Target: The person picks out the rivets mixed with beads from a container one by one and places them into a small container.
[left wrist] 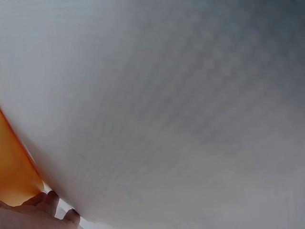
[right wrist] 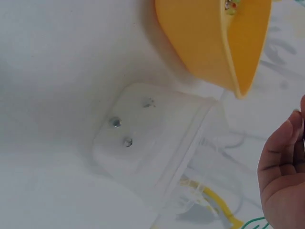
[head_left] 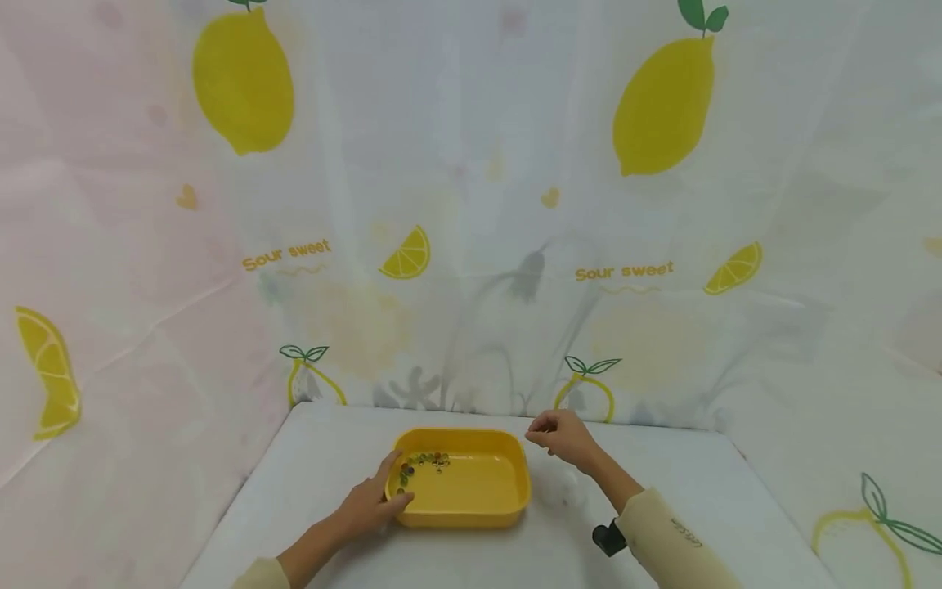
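Observation:
A yellow basin [head_left: 465,519] stands on the white table, with several glass marbles [head_left: 432,458] gathered along its left and back inner sides. My left hand [head_left: 366,503] grips the basin's left rim, its thumb reaching over the edge. To the right of the basin my right hand [head_left: 565,438] is raised, thumb and fingers drawn together. Whether a small thing is pinched there is hidden; the right wrist view cuts off the fingertips. Below that hand sits a clear plastic container [right wrist: 157,143], with a few marbles [right wrist: 116,122] showing through its wall.
The white table [head_left: 316,442] meets a lemon-printed curtain [head_left: 471,327] at the back and sides. A dark device [head_left: 609,539] is worn at the right wrist.

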Demonstrator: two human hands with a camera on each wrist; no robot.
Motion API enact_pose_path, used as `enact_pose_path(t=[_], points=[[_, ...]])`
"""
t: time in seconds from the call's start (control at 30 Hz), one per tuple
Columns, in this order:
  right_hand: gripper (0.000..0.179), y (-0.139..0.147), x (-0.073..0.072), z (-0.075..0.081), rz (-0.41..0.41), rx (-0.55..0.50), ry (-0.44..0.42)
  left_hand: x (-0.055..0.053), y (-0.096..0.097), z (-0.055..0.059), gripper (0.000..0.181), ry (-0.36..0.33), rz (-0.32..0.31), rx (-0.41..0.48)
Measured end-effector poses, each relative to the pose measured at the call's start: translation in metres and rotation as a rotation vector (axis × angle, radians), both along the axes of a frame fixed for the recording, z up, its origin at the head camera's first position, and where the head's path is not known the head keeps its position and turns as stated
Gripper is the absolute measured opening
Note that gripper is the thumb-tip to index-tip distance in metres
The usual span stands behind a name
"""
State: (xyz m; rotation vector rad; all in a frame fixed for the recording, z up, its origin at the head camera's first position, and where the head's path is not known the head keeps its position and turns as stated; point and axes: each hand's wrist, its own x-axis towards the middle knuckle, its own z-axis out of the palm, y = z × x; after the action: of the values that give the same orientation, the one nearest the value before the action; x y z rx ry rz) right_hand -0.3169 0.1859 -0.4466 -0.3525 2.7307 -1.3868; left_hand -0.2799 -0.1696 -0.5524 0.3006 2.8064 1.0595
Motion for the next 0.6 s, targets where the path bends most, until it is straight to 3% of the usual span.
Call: enact_pose_path(t=[0.23, 0.47, 0.6], points=[[0.009, 0.016, 0.005, -0.004, -0.078, 0.041, 0.003, -0.002, 0.003, 0.001, 0.082, -0.026, -0.038, 0.02], [0.008, 0.016, 0.004, -0.008, -0.106, 0.046, 0.024, -0.002, 0.0, 0.001, 0.082, -0.014, 0.011, -0.001], [0.007, 0.02, 0.012, -0.015, -0.117, 0.064, 0.036, 0.003, 0.0, -0.006, 0.083, -0.032, -0.01, 0.011]])
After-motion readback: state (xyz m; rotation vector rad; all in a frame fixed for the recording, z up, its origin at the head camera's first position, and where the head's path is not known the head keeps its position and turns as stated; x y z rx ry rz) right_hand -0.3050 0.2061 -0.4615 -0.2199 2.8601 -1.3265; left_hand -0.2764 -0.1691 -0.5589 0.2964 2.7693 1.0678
